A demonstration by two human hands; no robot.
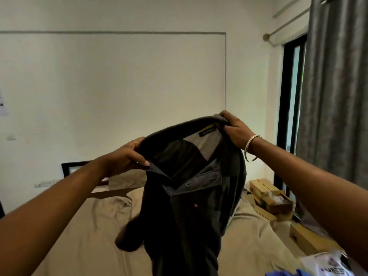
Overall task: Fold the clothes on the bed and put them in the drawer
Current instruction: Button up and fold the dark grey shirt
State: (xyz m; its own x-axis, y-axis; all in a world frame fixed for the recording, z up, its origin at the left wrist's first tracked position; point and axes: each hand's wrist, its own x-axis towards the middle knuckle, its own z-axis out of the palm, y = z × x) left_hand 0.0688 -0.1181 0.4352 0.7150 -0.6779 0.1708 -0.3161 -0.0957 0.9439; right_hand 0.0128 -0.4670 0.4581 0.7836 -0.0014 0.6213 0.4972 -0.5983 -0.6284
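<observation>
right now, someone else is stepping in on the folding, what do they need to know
Left hand grips the dark collared shirt at one shoulder; right hand grips the other, by the collar. The shirt hangs unfolded in the air above the bed, collar up, placket facing the person.
Done: the shirt is picked up.
Left: lay it down, fold it, put it in the drawer, which is not in view. Boxes sit along the bed's right side.

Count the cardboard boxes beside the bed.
3: one by the far wall, an open one just nearer, one nearest the camera. The shirt may hide others.
</observation>
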